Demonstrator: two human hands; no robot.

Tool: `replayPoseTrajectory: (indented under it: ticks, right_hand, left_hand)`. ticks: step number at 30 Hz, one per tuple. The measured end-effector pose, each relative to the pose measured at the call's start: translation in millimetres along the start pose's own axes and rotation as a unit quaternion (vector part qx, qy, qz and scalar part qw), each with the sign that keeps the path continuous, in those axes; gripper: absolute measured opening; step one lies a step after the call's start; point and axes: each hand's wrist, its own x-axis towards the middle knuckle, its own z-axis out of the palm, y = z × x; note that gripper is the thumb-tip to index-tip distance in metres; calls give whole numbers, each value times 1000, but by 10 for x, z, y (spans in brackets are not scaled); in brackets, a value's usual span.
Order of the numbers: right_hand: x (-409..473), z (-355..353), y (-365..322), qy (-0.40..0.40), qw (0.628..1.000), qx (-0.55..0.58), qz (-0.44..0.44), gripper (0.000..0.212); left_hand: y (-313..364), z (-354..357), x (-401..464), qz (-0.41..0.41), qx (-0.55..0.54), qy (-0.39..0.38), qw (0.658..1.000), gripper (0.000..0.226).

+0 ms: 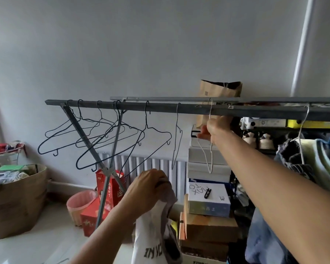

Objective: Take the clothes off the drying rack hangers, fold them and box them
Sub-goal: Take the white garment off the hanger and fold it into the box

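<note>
From the head view, your right hand (215, 130) is raised to the drying rack's front bar (160, 108), with its fingers curled round the neck of a white wire hanger (210, 149) whose hook sits over that bar; the hanger carries no garment and its lower frame hangs below your hand. Your left hand (151, 187) is lower and nearer to you, its fingers bunched round the top of a white and grey garment (154, 231) that droops down from the grip, with dark lettering showing near its lower part. To the left along the bar hang several bare black wire hangers (95, 134), some overlapping each other, and one thin grey hanger (176, 138) turned edge-on between them and your right hand. At the far right of the rack another pale hanger (303, 134) bears clothes: a dark crumpled piece (293, 157) and a pale green one (326, 164) just beside it. A blue denim item (265, 241) lies below your right forearm. Behind the rack stands a stack of boxes (208, 206), with a small black clip-like tool (207, 193) on the white one, and a brown paper bag (219, 90) higher up against the wall. On the floor at the left you have a large brown bag (17, 202) filled with things, a pink bin (80, 204) and red gift bags (111, 185) by the rack's crossed legs (107, 168).
</note>
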Motion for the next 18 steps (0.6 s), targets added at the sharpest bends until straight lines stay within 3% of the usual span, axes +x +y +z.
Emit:
replayPoseTrajectory:
  ticks: [3, 7, 10, 13, 15, 16, 18]
  right_hand:
    - [-16, -10, 100, -10, 999, -49, -3, 13]
    - [-19, -94, 147, -9, 991, -127, -32, 17]
    - [-3, -151, 186, -7, 978, -198, -65, 12]
    - [-86, -241, 310, 81, 904, -352, -230, 30]
    - [-393, -282, 403, 120, 831, -322, -439, 26]
    - [-617, -291, 458, 100, 801, -270, -525, 21]
    - [-1083, -301, 632, -7, 786, -193, -588, 16]
  left_hand:
    - [-75, -86, 42, -12, -16, 33, 999, 8]
    - [-101, -268, 42, -34, -161, 40, 985, 11]
    - [-104, -338, 7, -49, -192, 64, 978, 5]
    - [-62, -395, -47, -93, -277, 65, 954, 9]
    - [-20, -426, -73, -103, -327, 61, 937, 12]
    - [-9, -435, -76, -100, -321, 67, 939, 13]
    - [27, -463, -100, -101, -320, 79, 939, 15]
